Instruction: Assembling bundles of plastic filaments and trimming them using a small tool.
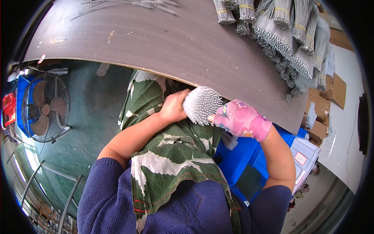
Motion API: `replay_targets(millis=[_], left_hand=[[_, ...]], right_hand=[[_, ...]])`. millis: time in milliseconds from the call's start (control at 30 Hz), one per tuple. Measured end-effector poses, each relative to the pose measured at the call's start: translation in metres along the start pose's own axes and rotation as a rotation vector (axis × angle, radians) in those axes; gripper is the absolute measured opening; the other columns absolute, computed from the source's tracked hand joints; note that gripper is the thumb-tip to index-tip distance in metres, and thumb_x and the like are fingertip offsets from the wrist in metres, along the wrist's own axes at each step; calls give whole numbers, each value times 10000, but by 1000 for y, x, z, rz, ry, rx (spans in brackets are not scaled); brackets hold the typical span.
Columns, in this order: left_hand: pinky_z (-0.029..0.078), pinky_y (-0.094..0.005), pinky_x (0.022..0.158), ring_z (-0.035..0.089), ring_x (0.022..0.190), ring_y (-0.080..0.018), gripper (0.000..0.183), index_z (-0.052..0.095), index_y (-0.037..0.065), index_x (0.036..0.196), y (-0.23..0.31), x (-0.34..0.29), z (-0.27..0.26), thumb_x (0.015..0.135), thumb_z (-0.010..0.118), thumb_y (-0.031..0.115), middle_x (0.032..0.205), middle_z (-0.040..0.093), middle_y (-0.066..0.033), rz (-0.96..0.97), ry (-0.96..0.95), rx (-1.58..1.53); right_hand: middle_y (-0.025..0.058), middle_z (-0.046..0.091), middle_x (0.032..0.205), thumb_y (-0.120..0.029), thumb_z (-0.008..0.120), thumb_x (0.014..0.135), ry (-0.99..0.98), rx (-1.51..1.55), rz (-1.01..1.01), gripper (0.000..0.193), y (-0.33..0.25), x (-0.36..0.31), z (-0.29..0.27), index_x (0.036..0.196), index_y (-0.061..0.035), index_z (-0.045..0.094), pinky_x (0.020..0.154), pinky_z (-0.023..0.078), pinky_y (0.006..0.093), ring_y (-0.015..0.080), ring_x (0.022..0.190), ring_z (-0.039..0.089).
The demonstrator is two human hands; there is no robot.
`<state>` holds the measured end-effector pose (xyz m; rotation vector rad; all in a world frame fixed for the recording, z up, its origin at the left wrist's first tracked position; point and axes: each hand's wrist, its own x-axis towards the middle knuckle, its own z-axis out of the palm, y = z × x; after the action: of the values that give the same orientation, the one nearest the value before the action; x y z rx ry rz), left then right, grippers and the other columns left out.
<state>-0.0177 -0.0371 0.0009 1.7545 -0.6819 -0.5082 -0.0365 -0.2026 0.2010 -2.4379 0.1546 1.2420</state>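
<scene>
In front of my lap, at the table's edge, my left hand (175, 106) is closed round a thick bundle of thin wire brushes (201, 105). Many pale round tips of the bundle face up and to the right. My right hand (243, 120), in a pink floral glove with bare fingertips, is at the bundle's right side. Its fingers are curled, and a fingertip meets the outer tips; what it pinches, if anything, is too small to make out. The lower part of the bundle is hidden by my left hand and the table edge.
Several wire bundles with yellow bands (280, 17) are piled at the table's (175, 43) far right. Loose wire brushes (152, 5) lie at the far edge. Blue bins (235, 163) stand by my right side, cardboard boxes (321, 113) beyond. A floor fan (46, 108) stands at left.
</scene>
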Motion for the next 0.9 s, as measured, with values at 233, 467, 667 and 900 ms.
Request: replay_targets(millis=[233, 467, 667, 900], left_hand=[[486, -435, 723, 584, 857, -402, 367, 544, 38, 977, -6, -2, 2, 701, 712, 212, 883, 615, -189, 17, 1, 11], [471, -460, 741, 578, 878, -389, 412, 505, 32, 1028, -4, -1, 1, 686, 686, 172, 912, 603, -179, 13, -33, -10], [470, -461, 750, 576, 888, -390, 403, 507, 36, 1029, -4, -2, 1, 691, 678, 170, 922, 603, -180, 11, -32, 10], [470, -461, 751, 576, 888, -394, 398, 507, 30, 1030, -7, -2, 2, 695, 675, 167, 926, 605, -188, -7, -38, 10]], right_hand=[[202, 523, 596, -461, 547, 867, -42, -39, 58, 457, -7, 0, -5, 768, -30, 660, 617, 433, 417, 345, 588, 527], [190, 552, 628, -460, 539, 866, -50, -117, 49, 450, -11, -1, -5, 754, -40, 658, 635, 446, 417, 333, 630, 570], [173, 569, 639, -443, 547, 864, -84, -144, 112, 421, -16, -2, -5, 762, -49, 658, 640, 448, 405, 310, 638, 575], [178, 618, 715, -400, 527, 891, -57, 273, 56, 376, 2, -19, 9, 877, -56, 679, 712, 460, 400, 326, 735, 609]])
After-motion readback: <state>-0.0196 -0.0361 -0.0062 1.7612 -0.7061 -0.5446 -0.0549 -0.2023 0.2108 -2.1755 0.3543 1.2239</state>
